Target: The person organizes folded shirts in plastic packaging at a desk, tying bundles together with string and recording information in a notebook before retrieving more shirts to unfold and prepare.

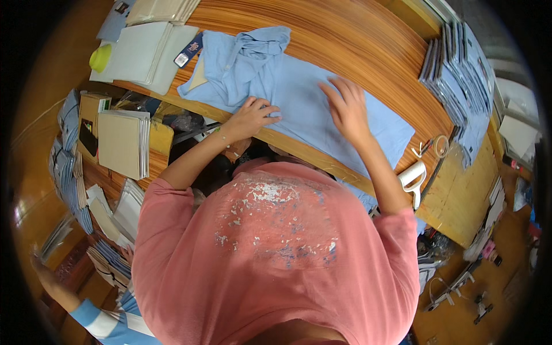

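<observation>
Head view looks straight down over a pink-shirted torso onto a light blue shirt (299, 95) spread flat on a wooden table (368, 46); the garment's long axis runs from its bunched collar end at the upper left down toward the lower right corner near the table edge; the left hand (253, 115) rests on the cloth by the near edge, fingers curled and pinching a fold of the fabric; the right hand (345, 106) lies open, fingers spread and palm down, pressing the middle of the shirt; both hands sit on the garment, the left nearer the crumpled collar end, the right nearer the smooth lower half; a stack of folded blue shirts (460, 75) stands well apart at the right, and flat cardboard sheets (144, 52) lie beyond the collar at the upper left.
</observation>
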Demonstrator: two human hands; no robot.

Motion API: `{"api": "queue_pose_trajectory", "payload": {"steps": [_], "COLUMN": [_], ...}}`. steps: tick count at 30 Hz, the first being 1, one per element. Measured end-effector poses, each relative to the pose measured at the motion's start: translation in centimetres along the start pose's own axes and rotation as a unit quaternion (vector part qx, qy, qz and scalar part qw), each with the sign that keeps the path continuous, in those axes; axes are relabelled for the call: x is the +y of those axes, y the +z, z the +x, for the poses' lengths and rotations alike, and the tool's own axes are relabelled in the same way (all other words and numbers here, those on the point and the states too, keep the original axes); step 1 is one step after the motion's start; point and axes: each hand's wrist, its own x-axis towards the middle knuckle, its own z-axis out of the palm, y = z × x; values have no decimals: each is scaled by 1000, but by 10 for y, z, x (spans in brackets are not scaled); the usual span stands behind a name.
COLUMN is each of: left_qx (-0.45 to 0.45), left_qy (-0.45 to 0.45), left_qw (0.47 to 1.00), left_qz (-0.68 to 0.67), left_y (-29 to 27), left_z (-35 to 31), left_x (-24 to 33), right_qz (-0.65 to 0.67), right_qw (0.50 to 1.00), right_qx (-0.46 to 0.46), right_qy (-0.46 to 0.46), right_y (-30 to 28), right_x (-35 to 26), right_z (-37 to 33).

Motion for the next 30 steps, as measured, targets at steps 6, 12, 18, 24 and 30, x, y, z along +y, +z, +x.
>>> {"api": "queue_pose_trajectory", "payload": {"steps": [6,12,18,24,30], "left_qx": [42,378,-105,-437,-348], "left_qy": [65,-180,-210,-83,-101], "left_qw": [997,899,793,803,895], "left_qz": [8,-125,-562,-397,-261], "left_y": [-22,-83,-70,-51,-96], "left_z": [7,8,62,70,60], "left_x": [1,-82,-159,-147,-180], "right_qz": [-263,-13,495,506,317], "right_qw": [939,956,802,841,729], "right_qx": [-115,-280,-331,-9,196], "right_qy": [-191,-82,-45,191,574], "right_y": [79,27,-34,-53,-18], "right_x": [40,-48,-163,-138,-38], "right_z": [155,169,125,57,-56]}}
